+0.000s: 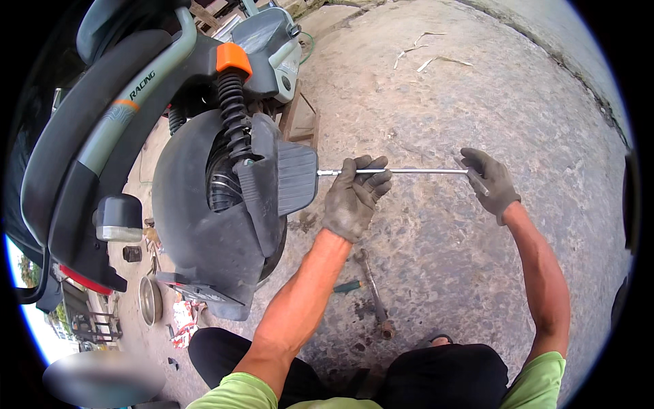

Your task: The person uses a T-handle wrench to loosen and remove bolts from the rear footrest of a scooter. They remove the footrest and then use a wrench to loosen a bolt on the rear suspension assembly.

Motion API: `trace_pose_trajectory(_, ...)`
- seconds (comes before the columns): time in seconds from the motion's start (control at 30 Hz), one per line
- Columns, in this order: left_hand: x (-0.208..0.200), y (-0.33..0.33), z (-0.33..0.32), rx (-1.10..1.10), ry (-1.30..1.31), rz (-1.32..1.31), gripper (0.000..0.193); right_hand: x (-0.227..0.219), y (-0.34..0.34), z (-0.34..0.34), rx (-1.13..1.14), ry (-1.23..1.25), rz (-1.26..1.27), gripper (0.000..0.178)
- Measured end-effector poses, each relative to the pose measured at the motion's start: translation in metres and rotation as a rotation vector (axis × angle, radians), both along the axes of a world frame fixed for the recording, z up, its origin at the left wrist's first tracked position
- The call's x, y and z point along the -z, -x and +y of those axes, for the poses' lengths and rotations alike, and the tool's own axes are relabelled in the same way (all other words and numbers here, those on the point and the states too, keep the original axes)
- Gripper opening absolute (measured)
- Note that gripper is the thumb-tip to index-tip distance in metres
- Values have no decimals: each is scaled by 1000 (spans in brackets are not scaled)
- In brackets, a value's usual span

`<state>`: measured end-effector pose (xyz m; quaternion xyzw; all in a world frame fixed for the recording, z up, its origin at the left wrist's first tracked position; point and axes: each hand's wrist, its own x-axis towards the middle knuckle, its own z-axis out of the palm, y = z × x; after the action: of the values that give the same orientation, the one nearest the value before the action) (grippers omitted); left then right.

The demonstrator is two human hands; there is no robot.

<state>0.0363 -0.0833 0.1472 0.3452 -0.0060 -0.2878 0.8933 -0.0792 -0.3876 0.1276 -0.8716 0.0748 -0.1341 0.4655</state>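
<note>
A long, shiny T-handle socket wrench (426,171) lies level in front of me. Its socket end meets the dark grey plastic cover (297,178) beside the scooter's rear wheel; the fastener itself is hidden. My left hand (352,201), in a dark work glove, has thumb and fingers closed round the shaft near the cover. At the far end, my gloved right hand (493,184) grips the crossbar, with fingers bent over it. The black rear fender (197,184) and the coil-spring shock absorber (232,112) stand just left of the cover.
On the concrete by my feet lie a rusty wrench (372,290) and a green-handled tool (347,287). A metal bowl (150,300) and a red-and-white wrapper (185,322) sit behind the scooter. Grey-green body panels (266,44) stand farther off. Dry husks (443,61) are scattered ahead.
</note>
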Motion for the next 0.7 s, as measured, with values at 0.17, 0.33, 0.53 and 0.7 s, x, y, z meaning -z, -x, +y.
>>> trace_pose_trajectory(0.17,4,-2,8,-28,-6,-30,38,-49,-16,26,168,-1038,620,50)
trace_pose_trajectory(0.33,6,-3,2,-7,-20,-3,37,-32,-53,30,73,-875,644,34)
trace_pose_trajectory(0.53,10,-6,11,-8,9,-24,39,-13,-39,76,319,-336,-58,42)
trace_pose_trajectory(0.7,10,-2,9,39,28,-40,40,18,-30,78,301,-453,-248,44)
